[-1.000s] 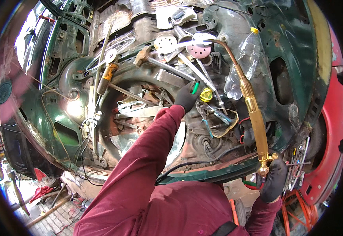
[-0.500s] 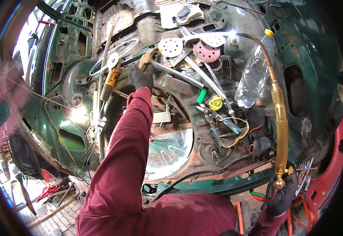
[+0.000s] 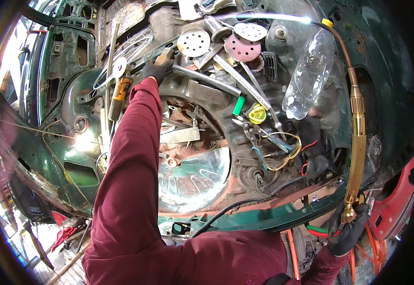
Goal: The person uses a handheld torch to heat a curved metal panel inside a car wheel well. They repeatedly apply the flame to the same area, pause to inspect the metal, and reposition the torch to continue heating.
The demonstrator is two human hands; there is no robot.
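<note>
My right hand [image 3: 347, 228], in a dark glove, is closed round the valve end of a brass gas torch [image 3: 357, 142]. The torch stands up from my hand, and its curved copper neck bends left at the top. A long white-blue flame [image 3: 268, 17] comes out of the tip. My left hand [image 3: 158, 70], also gloved, reaches far forward with its fingers closed round the head end of a hammer [image 3: 207, 80]. The hammer lies on the green car body, its metal handle pointing right; part of its brown head shows above my fingers.
Sanding discs [image 3: 243, 48], a green lighter [image 3: 238, 105], a yellow tape measure [image 3: 257, 114], pliers [image 3: 250, 133] and safety glasses [image 3: 283, 159] lie around. A clear plastic bottle [image 3: 309, 76] lies beside the torch neck. An orange-bodied tool [image 3: 120, 92] rests left; a round opening [image 3: 195, 185] lies below my arm.
My left hand has moved forward onto the hammer's head. The torch has swung right and its neck tip has risen, with the flame now showing as a long streak. The view has shifted slightly.
</note>
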